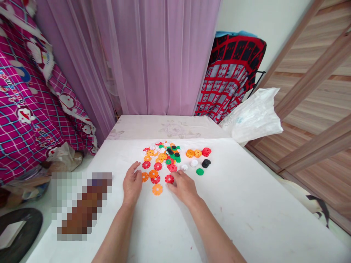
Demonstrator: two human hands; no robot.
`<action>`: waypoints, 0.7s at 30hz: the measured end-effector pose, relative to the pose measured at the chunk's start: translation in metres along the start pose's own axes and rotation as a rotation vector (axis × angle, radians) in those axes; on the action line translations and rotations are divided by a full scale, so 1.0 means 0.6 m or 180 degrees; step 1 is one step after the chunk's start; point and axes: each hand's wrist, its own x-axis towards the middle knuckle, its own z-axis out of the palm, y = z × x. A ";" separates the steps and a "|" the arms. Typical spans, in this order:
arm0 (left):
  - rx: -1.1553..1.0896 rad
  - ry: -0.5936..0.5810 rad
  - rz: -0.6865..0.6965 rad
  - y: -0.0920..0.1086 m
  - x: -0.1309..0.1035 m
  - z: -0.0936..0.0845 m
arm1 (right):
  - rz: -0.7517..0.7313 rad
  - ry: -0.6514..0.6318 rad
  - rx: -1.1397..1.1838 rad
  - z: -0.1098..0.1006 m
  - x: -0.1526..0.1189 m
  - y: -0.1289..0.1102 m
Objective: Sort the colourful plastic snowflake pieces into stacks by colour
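Observation:
Several flat, notched plastic discs, like snowflake building pieces, lie in a mixed pile (161, 153) of red, orange, white, green and black. My left hand (132, 183) rests at the left of the loose discs, fingers apart, beside an orange disc (145, 177). My right hand (183, 185) has its fingertips at the edge of a red disc (169, 179); whether they grip it is hard to make out. Between my hands lie another orange disc (157, 189) and a red disc (155, 179). Right of the pile sit small stacks: orange (190, 153), red (206, 152), black (206, 163), and a green one (200, 171).
A white cloth covers the table (233, 219). A white plastic bag (255, 117) stands at its far right edge. Purple curtains (164, 54) hang behind, and a wooden wardrobe (309, 109) is on the right. A blurred-out patch (85, 204) covers part of the left side.

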 end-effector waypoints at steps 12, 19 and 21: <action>0.0160 -0.0008 0.0188 -0.016 0.007 0.001 | 0.0163 -0.0028 0.0047 -0.005 0.006 -0.014; 0.0223 -0.0035 0.0090 -0.004 0.005 -0.001 | 0.0097 -0.0077 -0.0023 -0.006 0.007 -0.016; 0.0206 -0.0068 0.0066 -0.001 0.004 -0.002 | 0.0107 -0.0048 0.0017 -0.003 0.006 -0.015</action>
